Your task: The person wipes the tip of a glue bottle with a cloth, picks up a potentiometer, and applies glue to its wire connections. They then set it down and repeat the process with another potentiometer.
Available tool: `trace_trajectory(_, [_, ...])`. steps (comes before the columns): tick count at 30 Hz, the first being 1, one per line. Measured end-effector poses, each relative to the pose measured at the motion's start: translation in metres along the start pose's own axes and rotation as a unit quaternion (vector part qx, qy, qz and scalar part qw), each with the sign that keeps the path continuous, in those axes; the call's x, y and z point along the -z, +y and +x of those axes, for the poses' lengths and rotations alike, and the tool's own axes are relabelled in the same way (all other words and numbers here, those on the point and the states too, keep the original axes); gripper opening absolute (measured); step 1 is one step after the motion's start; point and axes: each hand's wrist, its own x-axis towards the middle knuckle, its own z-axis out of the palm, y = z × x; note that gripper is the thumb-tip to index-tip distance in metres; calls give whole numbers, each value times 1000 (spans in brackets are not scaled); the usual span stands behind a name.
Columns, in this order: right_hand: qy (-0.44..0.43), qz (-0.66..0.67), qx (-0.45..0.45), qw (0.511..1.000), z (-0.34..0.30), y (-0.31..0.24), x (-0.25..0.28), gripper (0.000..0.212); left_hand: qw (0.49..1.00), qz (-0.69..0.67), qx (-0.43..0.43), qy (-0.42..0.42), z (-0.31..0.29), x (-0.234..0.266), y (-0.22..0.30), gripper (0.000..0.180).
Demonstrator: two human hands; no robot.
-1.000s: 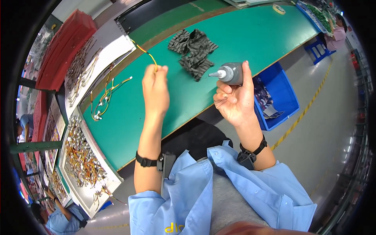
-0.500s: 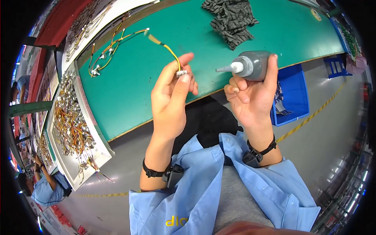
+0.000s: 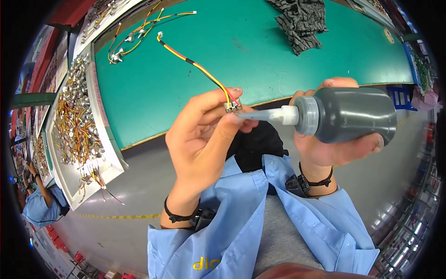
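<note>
My left hand (image 3: pixel 200 135) pinches a small silver potentiometer (image 3: pixel 232 106) between thumb and fingers. From it a cable of yellow, red and black wires (image 3: pixel 200 68) rises up and left, ending in a small white connector (image 3: pixel 160 35). My right hand (image 3: pixel 320 149) is wrapped round a dark grey squeeze bottle (image 3: pixel 355 114), held on its side. The bottle's tapered nozzle (image 3: pixel 265 115) points left, its tip at the potentiometer beside my left thumb. Whether the tip touches the part, I cannot tell.
On the green table (image 3: pixel 139 102) lie several wired parts (image 3: pixel 125 49) at the far left and a crumpled dark cloth (image 3: pixel 302 25) at the back. A white tray (image 3: pixel 109 174) of wired parts stands left. A blue stool (image 3: pixel 400 97) is at right; a co-worker (image 3: pixel 45 204) is at far left.
The bottle has come up closer to view and levelled, hiding the blue bin behind it. Its nozzle has reached the potentiometer. My left hand has turned the part and moved slightly right and down.
</note>
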Motion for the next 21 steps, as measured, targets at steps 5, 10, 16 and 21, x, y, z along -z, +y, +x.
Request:
trace_trajectory(5, [-131, 33, -5, 991, 1, -3, 17, 91, 1000, 24, 12, 9, -9, -2, 6, 25])
trace_trajectory(10, [-187, 153, -8, 970, 4, -6, 9, 88, 991, 122, -48, 0, -8, 0, -9, 26])
trace_trajectory(16, [-158, 139, -21, 977, 5, -8, 5, 83, 974, 219, 24, -60, -13, 4, -16, 21])
trace_trajectory(21, [-139, 129, -36, 981, 7, -7, 1, 79, 977, 203, 56, -21, -17, 0, -17, 16])
